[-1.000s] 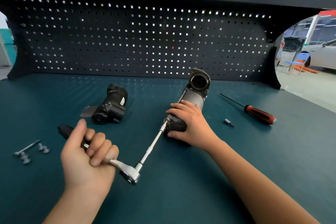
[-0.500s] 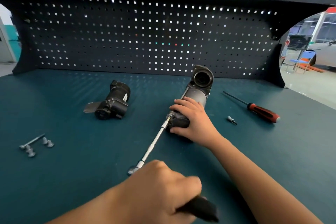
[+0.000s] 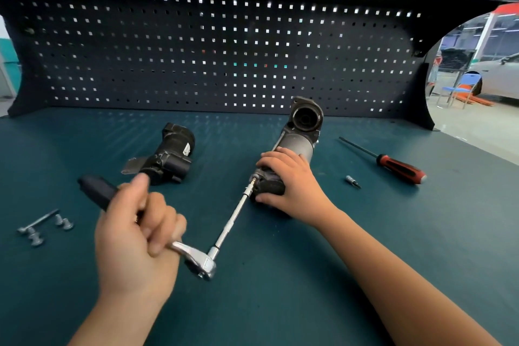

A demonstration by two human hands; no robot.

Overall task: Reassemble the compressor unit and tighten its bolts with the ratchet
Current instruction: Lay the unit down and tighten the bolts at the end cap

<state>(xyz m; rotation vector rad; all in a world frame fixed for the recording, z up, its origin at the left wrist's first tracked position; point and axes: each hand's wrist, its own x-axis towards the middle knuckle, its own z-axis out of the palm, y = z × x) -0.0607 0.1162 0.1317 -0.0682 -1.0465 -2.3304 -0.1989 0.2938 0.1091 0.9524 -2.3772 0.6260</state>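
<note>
The grey and black compressor unit [image 3: 297, 146] lies on the teal bench, its open round end toward the pegboard. My right hand [image 3: 289, 180] grips its near end. A ratchet [image 3: 196, 260] with a long extension bar [image 3: 234, 219] reaches up to a bolt at that near end. My left hand [image 3: 134, 236] grips the ratchet's black handle, which points up and left. A separate black compressor part [image 3: 168, 160] lies to the left.
Several loose bolts [image 3: 42, 226] lie at the left of the bench. A red-handled screwdriver [image 3: 393, 164] and a small socket bit [image 3: 352, 180] lie to the right. The black pegboard [image 3: 213, 50] closes the back.
The ratchet handle swung down toward me half a second ago and is now back up and left, as a second ago. My right hand stays on the compressor.
</note>
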